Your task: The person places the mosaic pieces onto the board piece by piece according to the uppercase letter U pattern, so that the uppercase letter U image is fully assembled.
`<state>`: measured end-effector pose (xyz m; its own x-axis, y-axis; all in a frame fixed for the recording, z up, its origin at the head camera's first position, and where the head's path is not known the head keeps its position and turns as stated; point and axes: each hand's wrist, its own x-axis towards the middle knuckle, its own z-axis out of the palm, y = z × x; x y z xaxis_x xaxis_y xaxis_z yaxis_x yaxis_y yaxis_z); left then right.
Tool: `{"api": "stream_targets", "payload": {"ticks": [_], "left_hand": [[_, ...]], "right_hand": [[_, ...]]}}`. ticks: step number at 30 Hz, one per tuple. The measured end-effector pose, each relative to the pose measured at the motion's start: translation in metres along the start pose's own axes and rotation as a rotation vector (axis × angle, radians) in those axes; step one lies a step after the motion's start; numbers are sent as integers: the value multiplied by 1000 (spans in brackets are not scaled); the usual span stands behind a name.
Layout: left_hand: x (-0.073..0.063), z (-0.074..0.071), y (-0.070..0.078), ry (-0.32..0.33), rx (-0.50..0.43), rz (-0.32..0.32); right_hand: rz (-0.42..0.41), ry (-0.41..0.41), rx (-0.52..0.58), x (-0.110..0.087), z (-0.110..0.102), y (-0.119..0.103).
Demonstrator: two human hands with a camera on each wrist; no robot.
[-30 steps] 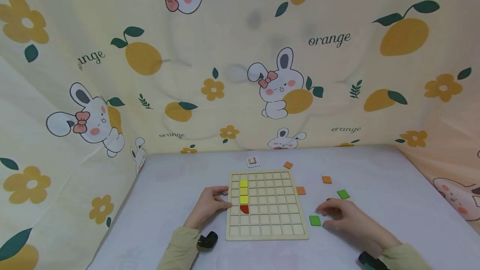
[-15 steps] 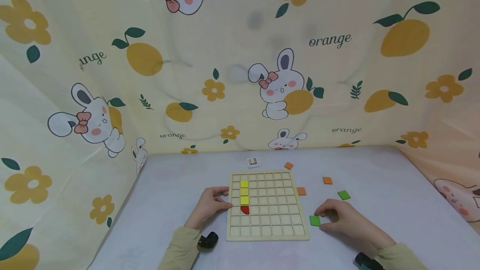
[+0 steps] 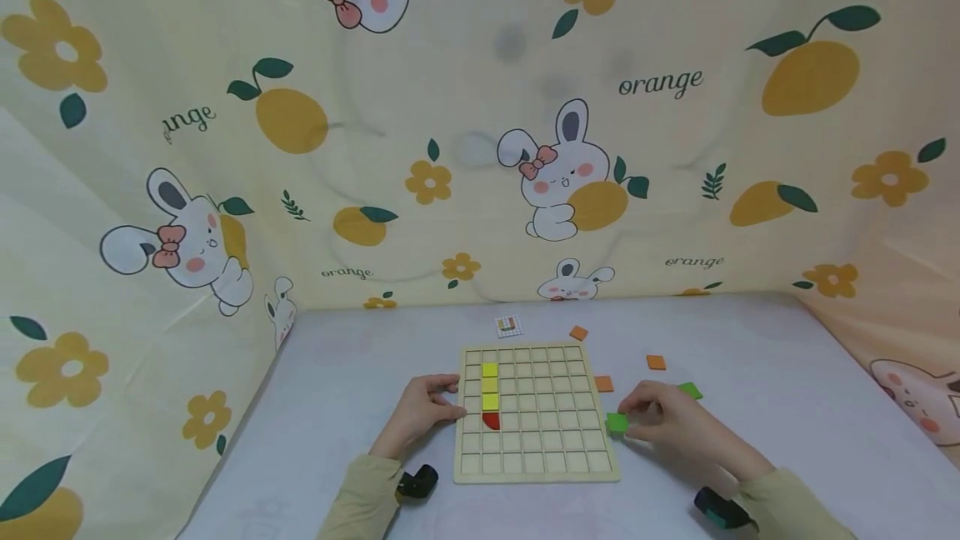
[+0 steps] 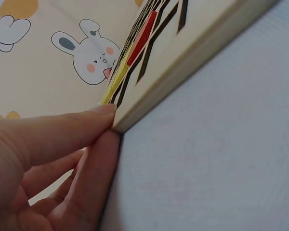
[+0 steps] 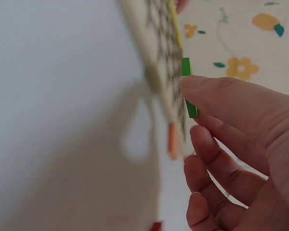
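Note:
A square wooden grid board (image 3: 551, 444) lies on the table, with a column of yellow square tiles (image 3: 490, 386) and a red quarter-round tile (image 3: 491, 421) in its cells. My left hand (image 3: 416, 411) holds the board's left edge; in the left wrist view, the thumb (image 4: 72, 134) tip lies at the rim and a finger sits against the side. Between thumb and fingertips, my right hand (image 3: 678, 419) pinches a green square tile (image 5: 187, 86). That tile overlaps the board's right edge in the head view.
Orange tiles (image 3: 656, 362) lie to the right of the board and behind it, one close to its right edge. Another green tile (image 3: 690, 391) is partly behind the right hand. A small patterned card (image 3: 508, 326) lies beyond the board. A printed curtain (image 3: 450, 148) rises behind the table.
My right hand has reached the nearer green tile, pinched it and carried it left and away from me to the board's right edge. My left hand stays at the board.

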<state>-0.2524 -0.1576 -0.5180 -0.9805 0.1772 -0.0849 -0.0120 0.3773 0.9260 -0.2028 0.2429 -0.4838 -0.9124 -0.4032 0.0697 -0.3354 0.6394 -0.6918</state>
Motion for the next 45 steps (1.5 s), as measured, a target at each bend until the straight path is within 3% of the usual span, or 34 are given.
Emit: {"api": "stream_targets", "payload": {"ticks": [7, 16, 25, 45], "left_hand": [[1, 0, -2, -1, 3, 5], [-1, -1, 0, -12, -13, 7], [-2, -2, 0, 0, 17, -4], [0, -2, 0, -8, 16, 17]], "right_hand": [[-156, 44, -4, 26, 12, -18], [-204, -35, 86, 59, 49, -43], [-146, -113, 126, 79, 82, -61], [-106, -72, 54, 87, 96, -72]]}}
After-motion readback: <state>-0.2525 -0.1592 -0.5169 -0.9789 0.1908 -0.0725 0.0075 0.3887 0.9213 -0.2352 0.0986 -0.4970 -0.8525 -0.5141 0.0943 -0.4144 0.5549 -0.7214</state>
